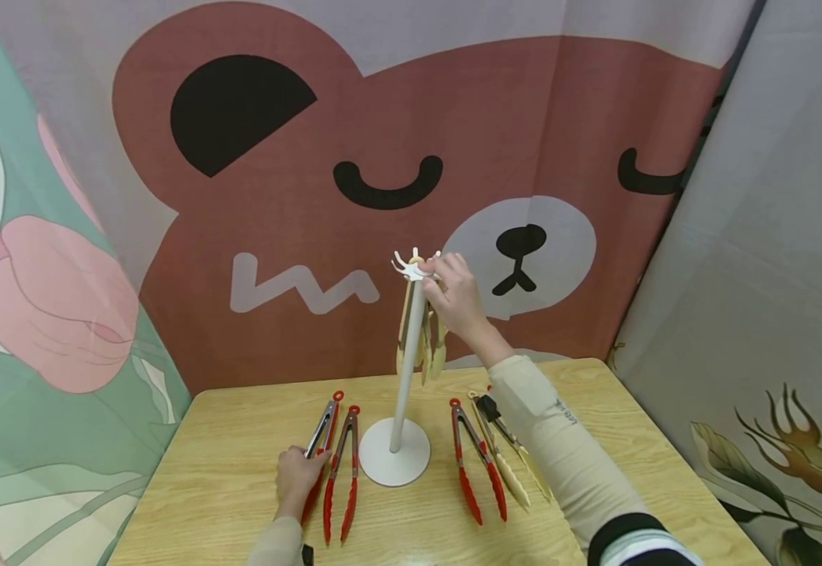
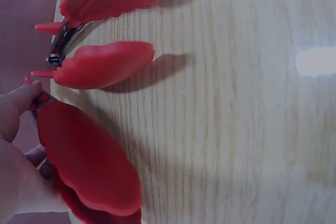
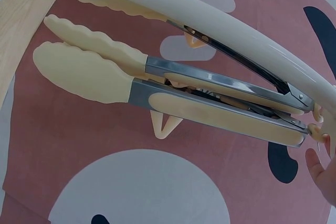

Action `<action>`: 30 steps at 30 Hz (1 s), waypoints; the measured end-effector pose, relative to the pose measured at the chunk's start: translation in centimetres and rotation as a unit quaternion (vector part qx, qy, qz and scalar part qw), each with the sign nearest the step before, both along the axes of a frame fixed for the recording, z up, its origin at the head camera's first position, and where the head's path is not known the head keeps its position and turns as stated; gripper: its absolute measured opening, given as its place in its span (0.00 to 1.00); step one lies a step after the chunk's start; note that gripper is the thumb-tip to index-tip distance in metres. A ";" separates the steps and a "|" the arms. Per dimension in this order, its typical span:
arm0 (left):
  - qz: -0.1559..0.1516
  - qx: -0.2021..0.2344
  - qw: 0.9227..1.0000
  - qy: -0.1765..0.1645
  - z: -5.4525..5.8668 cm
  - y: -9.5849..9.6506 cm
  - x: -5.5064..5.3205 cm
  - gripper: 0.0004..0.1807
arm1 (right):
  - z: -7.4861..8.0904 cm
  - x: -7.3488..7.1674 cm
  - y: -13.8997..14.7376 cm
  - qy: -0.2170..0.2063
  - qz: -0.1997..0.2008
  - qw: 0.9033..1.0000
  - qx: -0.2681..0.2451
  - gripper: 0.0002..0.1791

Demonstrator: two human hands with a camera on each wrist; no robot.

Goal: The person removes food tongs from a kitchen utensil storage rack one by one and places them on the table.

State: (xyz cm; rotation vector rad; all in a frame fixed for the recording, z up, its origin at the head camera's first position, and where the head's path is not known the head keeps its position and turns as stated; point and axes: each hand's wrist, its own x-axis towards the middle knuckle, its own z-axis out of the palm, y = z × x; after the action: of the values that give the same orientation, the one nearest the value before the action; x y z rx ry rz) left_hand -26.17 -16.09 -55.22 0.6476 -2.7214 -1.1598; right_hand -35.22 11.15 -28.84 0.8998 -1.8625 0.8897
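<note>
My left hand (image 1: 296, 475) grips a pair of red-tipped tongs (image 2: 89, 156) at the table's left. Another pair of red tongs (image 1: 328, 503) lies spread beside it. Raised at the top of a white stand (image 1: 407, 377), my right hand (image 1: 456, 295) has its fingers curled at the hooks (image 1: 411, 271). In the right wrist view, its fingertips pinch near the ring end of cream-tipped tongs (image 3: 210, 111), whose heads hang downward. More cream tongs (image 3: 118, 6) hang partly behind the pole. The hooks partly hide behind the fingers.
Right of the stand's round base (image 1: 376, 464) lie spread red tongs (image 1: 496, 491), cream tongs (image 1: 517, 483) and a black-ended utensil (image 1: 487, 407), partly covered by my right sleeve. A bear-print curtain (image 1: 277, 330) hangs behind the wooden table (image 1: 206, 472).
</note>
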 end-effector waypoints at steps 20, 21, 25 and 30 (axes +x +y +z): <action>0.008 -0.057 0.998 -0.008 -0.7 0.3 0.0 0.26 | -0.1 -0.2 -0.1 0.013 -0.006 1.000 -0.004 0.20; 0.009 -0.057 0.998 -0.010 -0.7 0.3 0.0 0.26 | -0.1 -0.2 -0.1 0.011 -0.006 1.000 -0.004 0.20; 0.012 -0.064 0.998 -0.011 -0.9 0.3 -0.1 0.25 | -0.1 -0.2 -0.1 0.010 -0.006 1.000 -0.005 0.20; 0.003 -0.077 0.997 -0.017 -0.9 0.4 -0.2 0.26 | -0.1 -0.1 -0.1 0.007 -0.008 1.000 -0.003 0.21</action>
State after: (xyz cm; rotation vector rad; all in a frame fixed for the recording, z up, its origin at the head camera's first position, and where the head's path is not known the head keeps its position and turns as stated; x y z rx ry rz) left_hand -26.34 -15.72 -56.13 0.6596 -2.7984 -0.9326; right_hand -35.37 11.07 -28.94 0.8845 -1.8521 0.8774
